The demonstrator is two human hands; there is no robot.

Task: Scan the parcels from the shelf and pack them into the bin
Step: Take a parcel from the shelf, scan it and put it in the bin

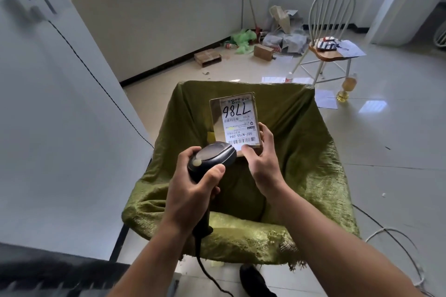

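My right hand (261, 159) pinches the near end of a small cardboard parcel (235, 123), label up, with handwritten digits and barcodes on the white sticker. My left hand (193, 190) grips a black barcode scanner (212, 158) by its handle, its head pointed at the parcel's lower barcode. Both are held over the bin (313, 152), which is lined with a green cloth draped over its rim. The scanner's black cable hangs down below my left wrist.
A white wall stands close on the left. A white wooden chair (330, 38) with papers sits at the back right, with cardboard boxes (207, 57) and litter along the far wall. A bottle (347, 87) and cables (398, 243) lie on the tiled floor at right.
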